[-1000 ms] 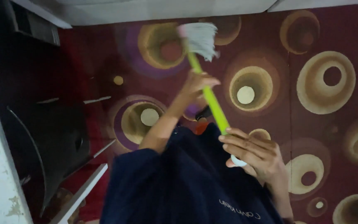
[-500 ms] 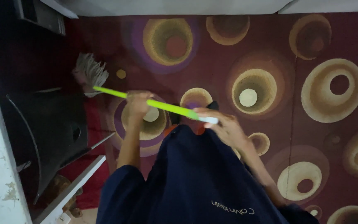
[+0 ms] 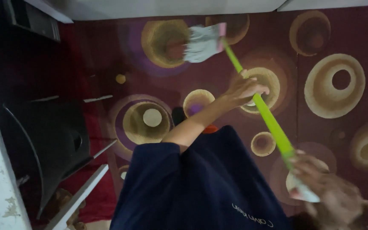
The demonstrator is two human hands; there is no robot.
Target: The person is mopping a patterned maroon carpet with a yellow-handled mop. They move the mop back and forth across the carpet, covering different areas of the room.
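Left hand (image 3: 244, 88) curled tight round the green mop (image 3: 269, 119) handle at mid-shaft, fingers fully wrapped. Right hand (image 3: 329, 194) blurred, fingers closed over the white butt end low right. Mop slanted across the patterned carpet (image 3: 337, 85), grey head up near the wall (image 3: 171, 6).

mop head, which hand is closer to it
Left. The left hand grips the green handle partway down from the mop head; the right hand holds the handle's far end, blurred, much farther away.
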